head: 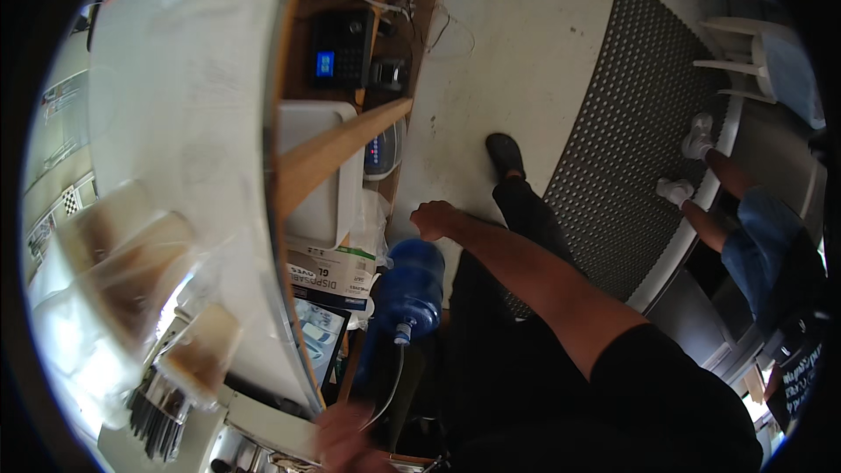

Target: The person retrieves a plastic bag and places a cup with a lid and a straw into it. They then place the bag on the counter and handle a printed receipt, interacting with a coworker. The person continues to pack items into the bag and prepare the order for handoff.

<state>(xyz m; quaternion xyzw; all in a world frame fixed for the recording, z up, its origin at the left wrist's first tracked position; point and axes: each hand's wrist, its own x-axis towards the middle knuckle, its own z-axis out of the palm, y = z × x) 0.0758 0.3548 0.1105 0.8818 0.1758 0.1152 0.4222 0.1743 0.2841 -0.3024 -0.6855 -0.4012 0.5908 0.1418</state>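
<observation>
My right hand (433, 220) is held out over the floor with its fingers curled in, and nothing shows in it. Just below it in the picture is a blue plastic water jug (410, 282). A thin clear tube (397, 374) runs from the jug's capped neck (403, 333) towards my left hand (348, 437). That hand is blurred at the bottom edge, near the table's corner. Whether it grips the tube cannot be made out.
Left is a white tabletop (204, 79) bearing plastic-wrapped food packs (197, 355). Its wooden undershelf holds a keypad device (341, 49), a white tray (315, 210) and a disposable-gloves box (328, 279). Right, another person's shoes (696, 135) are on a black studded mat (611, 144).
</observation>
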